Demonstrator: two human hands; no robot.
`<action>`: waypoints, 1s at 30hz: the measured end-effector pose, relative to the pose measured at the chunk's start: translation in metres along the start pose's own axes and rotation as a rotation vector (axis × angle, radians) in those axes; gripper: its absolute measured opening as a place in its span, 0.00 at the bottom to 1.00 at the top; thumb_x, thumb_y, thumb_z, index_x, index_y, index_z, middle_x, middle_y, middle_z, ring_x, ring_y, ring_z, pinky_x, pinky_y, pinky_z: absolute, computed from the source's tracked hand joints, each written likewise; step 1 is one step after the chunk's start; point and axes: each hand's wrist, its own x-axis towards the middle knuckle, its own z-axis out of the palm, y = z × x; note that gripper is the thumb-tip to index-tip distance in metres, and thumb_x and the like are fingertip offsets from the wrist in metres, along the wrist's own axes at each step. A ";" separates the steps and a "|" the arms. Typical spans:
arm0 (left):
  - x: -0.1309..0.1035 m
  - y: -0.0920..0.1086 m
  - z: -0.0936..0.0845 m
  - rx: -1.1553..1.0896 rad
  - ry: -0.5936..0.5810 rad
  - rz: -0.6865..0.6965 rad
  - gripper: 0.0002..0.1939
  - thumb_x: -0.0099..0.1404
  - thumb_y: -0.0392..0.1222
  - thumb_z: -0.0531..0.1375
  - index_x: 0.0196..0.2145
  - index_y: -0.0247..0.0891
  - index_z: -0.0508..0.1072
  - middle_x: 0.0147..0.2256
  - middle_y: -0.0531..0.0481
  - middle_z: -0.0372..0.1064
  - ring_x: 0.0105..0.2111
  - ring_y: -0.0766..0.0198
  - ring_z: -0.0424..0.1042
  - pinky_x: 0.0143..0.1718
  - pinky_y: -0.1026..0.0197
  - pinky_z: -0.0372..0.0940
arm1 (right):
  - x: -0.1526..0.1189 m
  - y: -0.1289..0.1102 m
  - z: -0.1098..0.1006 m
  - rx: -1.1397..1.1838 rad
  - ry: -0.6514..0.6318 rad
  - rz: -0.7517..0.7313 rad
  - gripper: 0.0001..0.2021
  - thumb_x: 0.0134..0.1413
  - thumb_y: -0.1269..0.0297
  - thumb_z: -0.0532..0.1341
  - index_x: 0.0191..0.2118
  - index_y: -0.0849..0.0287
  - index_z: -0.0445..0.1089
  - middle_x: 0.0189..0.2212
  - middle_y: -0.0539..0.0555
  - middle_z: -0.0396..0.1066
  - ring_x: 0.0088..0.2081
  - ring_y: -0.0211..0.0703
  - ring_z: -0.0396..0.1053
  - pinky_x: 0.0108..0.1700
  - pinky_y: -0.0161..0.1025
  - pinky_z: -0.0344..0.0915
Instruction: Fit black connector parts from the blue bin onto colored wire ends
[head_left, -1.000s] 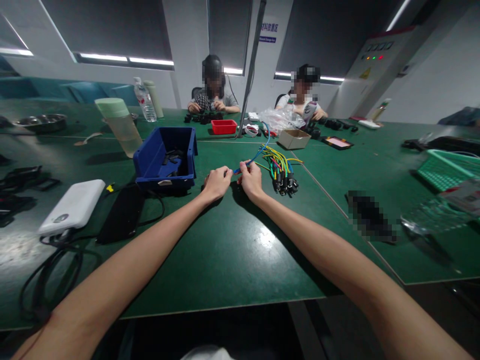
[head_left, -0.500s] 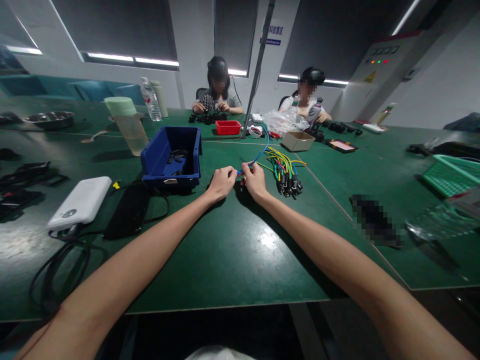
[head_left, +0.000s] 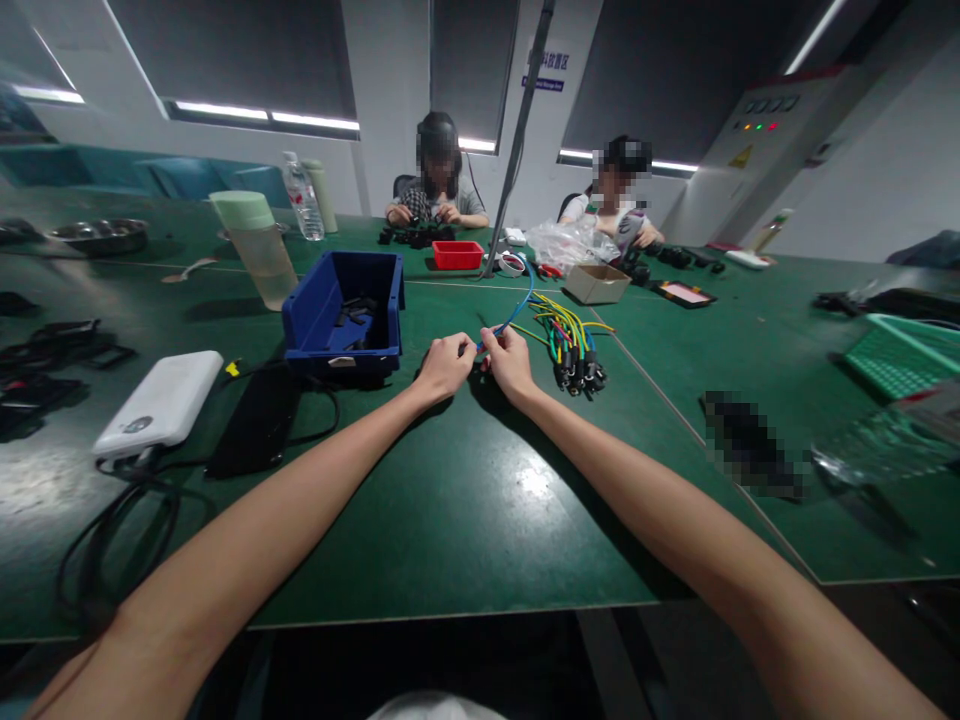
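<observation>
Over the green table (head_left: 450, 500) my left hand (head_left: 448, 365) is closed in a pinch, with a small dark end showing at its fingertips; the rest of what it holds is hidden. Close beside it, my right hand (head_left: 508, 362) is closed on the blue wire (head_left: 525, 300), which arcs up and away behind the fingers. Something small and red shows under the right fingers. To the right lies a bundle of yellow, green and blue wires (head_left: 574, 335) with black connector ends. The blue bin (head_left: 315, 310) with small black parts stands left of my hands.
At left are a white power bank (head_left: 161, 405), a black phone (head_left: 255, 420), cables and a green-lidded bottle (head_left: 255, 250). A red tray (head_left: 457, 256), a cardboard box (head_left: 596, 284) and a metal pole (head_left: 517, 140) stand beyond. Two people sit across. A green basket (head_left: 900, 355) is at right.
My fingers have shifted slightly where they meet. A dark end now shows at my left fingertips, and less blue is visible between the hands.
</observation>
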 end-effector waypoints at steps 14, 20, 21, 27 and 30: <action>-0.001 0.003 -0.003 -0.021 -0.025 0.019 0.13 0.62 0.40 0.50 0.28 0.35 0.71 0.23 0.51 0.67 0.25 0.65 0.62 0.28 0.64 0.54 | 0.000 -0.003 0.000 0.023 -0.033 -0.006 0.16 0.52 0.47 0.57 0.33 0.57 0.64 0.23 0.47 0.67 0.17 0.33 0.62 0.20 0.31 0.59; -0.001 0.001 -0.002 -0.034 -0.046 0.019 0.13 0.63 0.39 0.50 0.31 0.35 0.74 0.28 0.48 0.72 0.27 0.64 0.66 0.31 0.63 0.57 | -0.003 -0.007 -0.001 -0.004 -0.085 -0.035 0.15 0.51 0.50 0.59 0.31 0.58 0.66 0.23 0.47 0.66 0.18 0.33 0.64 0.21 0.32 0.60; -0.001 0.000 -0.001 -0.044 -0.054 0.019 0.13 0.63 0.39 0.50 0.33 0.35 0.74 0.29 0.48 0.73 0.28 0.63 0.67 0.32 0.63 0.58 | -0.003 -0.008 0.000 -0.011 -0.097 -0.040 0.15 0.51 0.50 0.59 0.32 0.59 0.67 0.23 0.47 0.66 0.18 0.33 0.64 0.22 0.32 0.60; -0.002 0.000 -0.001 -0.064 -0.062 0.015 0.12 0.63 0.39 0.50 0.34 0.36 0.73 0.31 0.48 0.74 0.29 0.63 0.68 0.33 0.63 0.59 | -0.004 -0.009 0.000 -0.022 -0.103 -0.049 0.16 0.51 0.49 0.58 0.32 0.59 0.68 0.23 0.47 0.67 0.19 0.33 0.63 0.23 0.32 0.61; -0.002 0.001 -0.002 -0.074 -0.024 -0.019 0.09 0.62 0.38 0.50 0.37 0.36 0.69 0.25 0.50 0.70 0.25 0.64 0.65 0.28 0.63 0.56 | -0.005 -0.009 0.000 -0.013 -0.099 -0.043 0.16 0.52 0.49 0.58 0.33 0.59 0.67 0.23 0.47 0.66 0.19 0.33 0.64 0.22 0.32 0.61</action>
